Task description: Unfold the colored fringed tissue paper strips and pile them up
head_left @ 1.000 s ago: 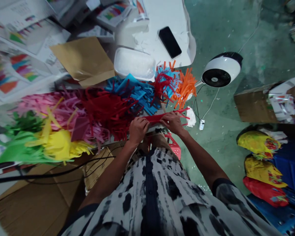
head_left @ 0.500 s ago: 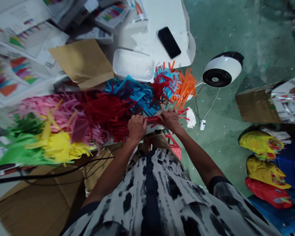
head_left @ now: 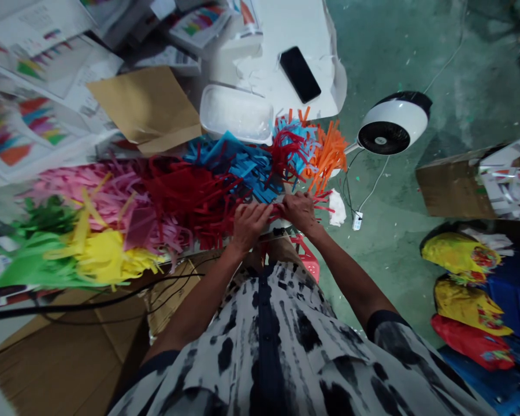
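Observation:
Both my hands meet at the near edge of a table heaped with fringed coloured paper. My left hand and my right hand are closed on a bunch of red paper strips, most of it hidden under the fingers. The red ends stick out to the right of my right hand. Just beyond lie a red fringe pile, a blue fringe pile and an orange fringe bundle.
Pink, yellow and green fringe piles lie to the left. Behind are a white tray, a brown envelope and a black phone. A white fan stands on the green floor, with cardboard boxes and coloured bags at the right.
My hands have drawn closer together along the red strips, so the stretch of red paper between them is now covered. The left hand slid right.

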Demonstrator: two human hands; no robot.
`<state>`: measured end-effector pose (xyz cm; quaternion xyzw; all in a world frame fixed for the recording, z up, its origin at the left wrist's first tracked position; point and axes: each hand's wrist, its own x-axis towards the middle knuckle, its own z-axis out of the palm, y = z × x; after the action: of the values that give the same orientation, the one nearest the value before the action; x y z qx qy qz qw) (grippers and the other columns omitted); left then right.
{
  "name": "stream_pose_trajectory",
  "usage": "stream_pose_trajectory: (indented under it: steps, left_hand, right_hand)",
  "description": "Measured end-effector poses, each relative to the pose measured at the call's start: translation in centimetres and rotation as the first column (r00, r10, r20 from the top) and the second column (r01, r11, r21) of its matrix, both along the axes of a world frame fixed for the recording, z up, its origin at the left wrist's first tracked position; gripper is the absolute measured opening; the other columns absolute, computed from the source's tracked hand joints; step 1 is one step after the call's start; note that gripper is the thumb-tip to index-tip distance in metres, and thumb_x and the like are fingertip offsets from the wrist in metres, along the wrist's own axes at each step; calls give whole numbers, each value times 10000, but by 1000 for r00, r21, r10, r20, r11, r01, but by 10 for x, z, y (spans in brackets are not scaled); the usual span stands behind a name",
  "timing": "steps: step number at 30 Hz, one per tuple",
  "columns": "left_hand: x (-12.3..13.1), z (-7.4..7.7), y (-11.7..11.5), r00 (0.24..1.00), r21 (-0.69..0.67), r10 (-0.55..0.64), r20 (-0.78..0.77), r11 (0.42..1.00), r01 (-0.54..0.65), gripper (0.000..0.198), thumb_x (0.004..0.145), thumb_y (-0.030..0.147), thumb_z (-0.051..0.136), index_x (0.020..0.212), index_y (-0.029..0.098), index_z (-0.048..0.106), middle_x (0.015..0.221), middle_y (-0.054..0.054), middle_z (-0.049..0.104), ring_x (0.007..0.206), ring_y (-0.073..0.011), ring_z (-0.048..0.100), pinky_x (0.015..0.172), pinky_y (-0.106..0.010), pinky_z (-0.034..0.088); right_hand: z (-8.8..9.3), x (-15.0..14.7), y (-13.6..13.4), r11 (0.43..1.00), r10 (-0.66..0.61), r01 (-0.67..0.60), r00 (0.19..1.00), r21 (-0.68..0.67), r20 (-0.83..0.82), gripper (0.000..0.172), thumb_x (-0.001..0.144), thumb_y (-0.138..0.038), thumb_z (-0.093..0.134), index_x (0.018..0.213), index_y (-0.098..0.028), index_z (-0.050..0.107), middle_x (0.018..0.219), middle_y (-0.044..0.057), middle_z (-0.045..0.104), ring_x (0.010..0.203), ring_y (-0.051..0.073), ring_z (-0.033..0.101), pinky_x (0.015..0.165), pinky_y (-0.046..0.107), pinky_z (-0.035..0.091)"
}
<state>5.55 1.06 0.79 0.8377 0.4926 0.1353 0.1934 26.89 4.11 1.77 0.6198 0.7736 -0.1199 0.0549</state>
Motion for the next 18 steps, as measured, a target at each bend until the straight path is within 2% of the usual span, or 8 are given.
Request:
stream_pose_trajectory:
  steps: [2,5,8,10,13,16,18]
  left_hand:
    - [4,1,-8,996,-39,-84,0,996,84,475,1064,248,415,1517,293,550,1466,-88,649,1393,-280,531,1174,-492,311]
    - [11,3,-19,998,-76,-60,-33,995,58,500,1066,276,409,1554,256,512,1529,-96,599,1423,-293,510,1197,-510,310]
    - [15,4,-23,999,-88,-31,-38,996,28,502,1068,331,417,1555,256,511,1535,-95,593,1431,-288,507,1243,-523,274]
    - [15,4,-22,999,-84,-26,-36,996,23,501,1070,340,410,1554,258,513,1529,-96,599,1430,-285,510,1268,-541,235]
    - [15,3,-21,999,-78,-32,-39,996,29,495,1075,336,397,1551,267,513,1539,-100,588,1434,-293,506,1278,-590,185]
    - [11,2,-21,998,-77,-49,-36,996,47,483,1076,319,394,1539,273,525,1545,-111,580,1436,-293,508,1276,-628,141]
    - [6,1,-21,998,-67,-53,-30,996,51,470,1074,300,401,1521,269,545,1538,-120,586,1437,-286,511,1274,-632,131]
  right_hand:
    - [-1,-1,-1,1000,3,-3,1000,16,-1,354,1054,-430,521,1009,-136,714,964,174,764,1003,318,573,936,441,295]
    - [1,-1,-4,998,-4,5,1000,61,-16,349,1056,-426,513,1028,-143,715,983,173,763,1023,323,564,956,454,296]
    - [4,-2,-15,984,-13,24,998,177,-66,336,1076,-375,472,1185,-171,716,1175,166,750,1131,319,549,1011,470,273]
    - [3,-3,-27,975,30,-6,994,221,-104,329,1082,-309,456,1278,-223,707,1293,131,727,1197,299,535,1053,474,242]
    - [-2,-2,-46,978,101,-72,985,194,-141,336,1070,-254,481,1306,-272,719,1332,90,726,1212,279,533,1064,470,229]
    - [-4,3,-54,988,68,-44,984,151,-162,351,1055,-251,511,1339,-280,715,1355,92,718,1196,288,530,1036,479,244]
    - [1,9,-53,993,31,-10,985,119,-171,351,1052,-288,515,1336,-275,720,1374,101,705,1184,300,519,1019,490,249]
